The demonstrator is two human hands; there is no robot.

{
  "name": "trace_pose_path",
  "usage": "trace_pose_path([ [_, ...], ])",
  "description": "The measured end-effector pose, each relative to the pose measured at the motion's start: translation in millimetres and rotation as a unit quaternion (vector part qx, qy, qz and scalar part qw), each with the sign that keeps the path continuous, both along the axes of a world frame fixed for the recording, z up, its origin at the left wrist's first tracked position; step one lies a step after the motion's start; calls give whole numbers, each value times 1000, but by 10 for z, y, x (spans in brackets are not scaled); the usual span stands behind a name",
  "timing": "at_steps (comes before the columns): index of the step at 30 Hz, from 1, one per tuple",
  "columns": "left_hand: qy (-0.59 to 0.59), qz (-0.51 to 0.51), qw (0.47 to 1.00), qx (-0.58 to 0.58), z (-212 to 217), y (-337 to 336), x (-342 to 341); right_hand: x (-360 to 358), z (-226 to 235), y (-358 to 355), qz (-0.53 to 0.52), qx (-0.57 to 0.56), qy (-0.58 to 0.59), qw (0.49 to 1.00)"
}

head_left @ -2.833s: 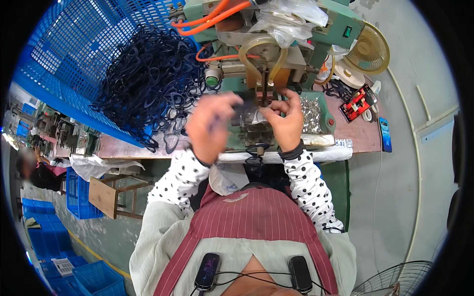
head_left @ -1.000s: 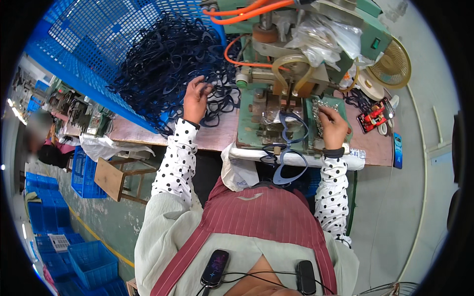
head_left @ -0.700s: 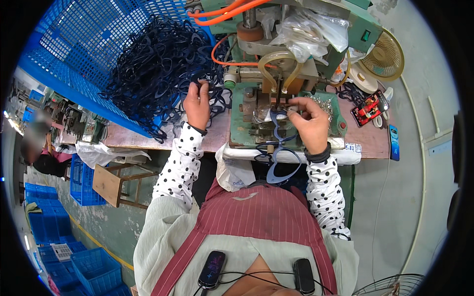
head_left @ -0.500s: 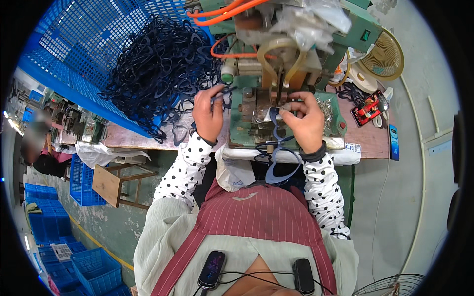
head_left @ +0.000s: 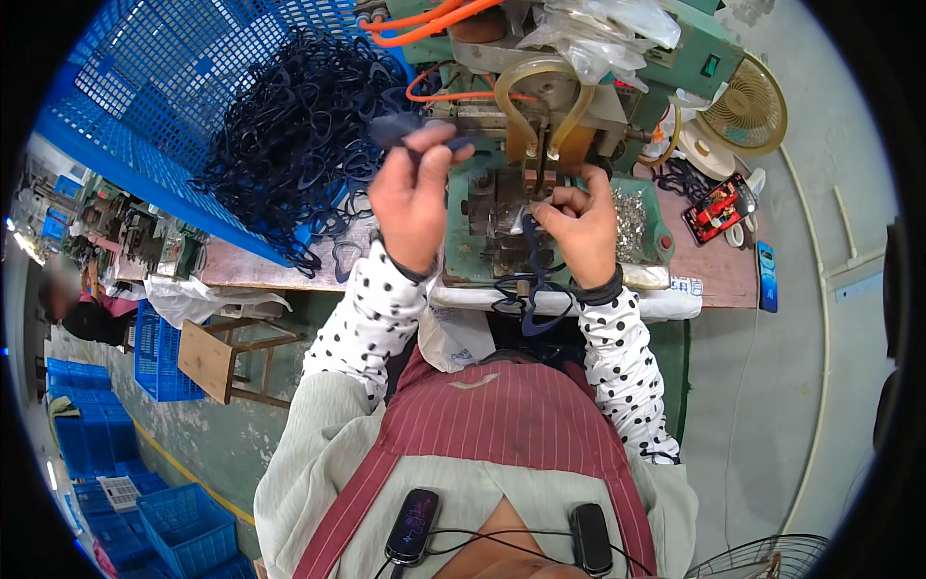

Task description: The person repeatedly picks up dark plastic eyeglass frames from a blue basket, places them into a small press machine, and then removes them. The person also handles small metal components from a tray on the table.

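Note:
My right hand (head_left: 582, 230) is at the green bench machine (head_left: 459, 259), thumb and fingers pinching a dark blue spectacle frame (head_left: 532, 253) just under the machine's upright metal tooling (head_left: 543, 179). The frame's lower part hangs over the machine's front edge, where another dark frame (head_left: 506, 289) loops close by. Raised left of the tooling, my left hand (head_left: 410, 207) has its fingers closed on a dark blue piece (head_left: 395, 127), smeared by motion; it looks like another spectacle frame. Behind that hand a tangled heap of dark blue spectacle frames (head_left: 289, 145) spills from a blue basket (head_left: 145, 183) onto the table.
Small shiny metal parts (head_left: 632, 220) fill a tray at the machine's right. Beyond lie a phone with a lit screen (head_left: 719, 209), a blue packet (head_left: 766, 275) and a fan (head_left: 748, 108). Orange hoses (head_left: 434, 24) cross above. A wooden stool (head_left: 207, 362) stands left; another person sits farther off.
My left hand has lifted toward the heap's right side, now with a blurred dark piece in its fingers. My right hand has shifted slightly left, and the hanging frame has swung up and left.

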State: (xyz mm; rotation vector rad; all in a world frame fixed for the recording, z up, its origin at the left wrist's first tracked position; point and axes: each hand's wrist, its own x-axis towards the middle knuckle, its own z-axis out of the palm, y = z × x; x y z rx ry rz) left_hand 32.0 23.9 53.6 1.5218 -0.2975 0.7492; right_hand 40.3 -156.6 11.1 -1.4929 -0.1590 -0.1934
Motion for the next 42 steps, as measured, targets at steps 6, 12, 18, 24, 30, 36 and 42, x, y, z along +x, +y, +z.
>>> trace_pose_path([
  [6, -119, 15, 962, 247, -108, 89, -125, -14, -56, 6, -36, -26, 3, 999],
  [12, -291, -158, 876, 351, -558, -217, -279, 132, -275, -294, -86, -81, -71, 990],
  [18, -274, -214, 870, 350, -715, -256, -210, 464, -1191, -1363, -288, -395, 37, 872],
  [24, -263, -220, 872, 348, -736, -225, -198, 372, -1058, -1074, -238, -607, -158, 742],
  [30, -272, -205, 870, 358, -737, -250, -224, 614, -1251, -1136, -229, -600, -152, 751],
  [36, -330, -14, 871, 364, -874, 157, 128, 471, -1146, -1185, -308, -544, -214, 750],
  [42, 147, 234, 807, 523, -1617, 773, 1344, 501, -1025, -1046, -354, -463, -248, 774],
])
